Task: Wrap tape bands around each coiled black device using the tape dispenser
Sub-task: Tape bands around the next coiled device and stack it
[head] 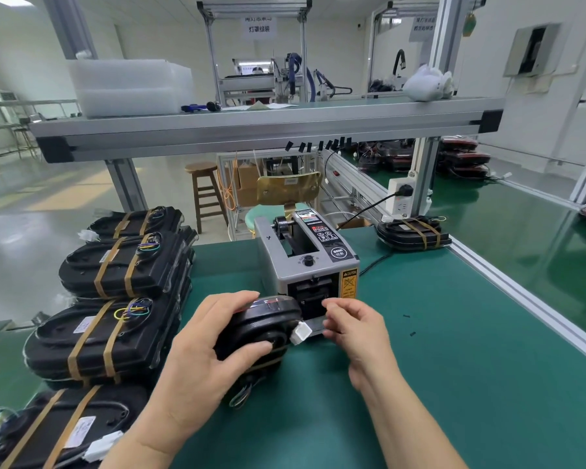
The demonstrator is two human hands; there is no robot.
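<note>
On the green desk [471, 384], just near of the tape dispenser [310, 262], my left grip [210, 353] clasps a black device [261, 324]: the thumb lies across its near face and the fingers curl over its far edge. The device is tilted up on edge, its right end close to the dispenser's outlet. A white connector [300, 333] sticks out at that end, and coloured wires [246, 392] trail from its near side. A tan band [268, 361] seems to cross the near part, though my hand hides most of it.

My right grip [354, 328] sits at the outlet with its fingers curled toward a pale strip of tape [315, 323]. I cannot tell whether it actually pinches the strip.

To the left, banded devices [115, 265] lie piled in stacks, each crossed by two tan bands. Another banded device [415, 233] rests far right on the desk, beside a white power socket [400, 198] on the frame post. A black cable [372, 265] runs off the dispenser's right side.
</note>
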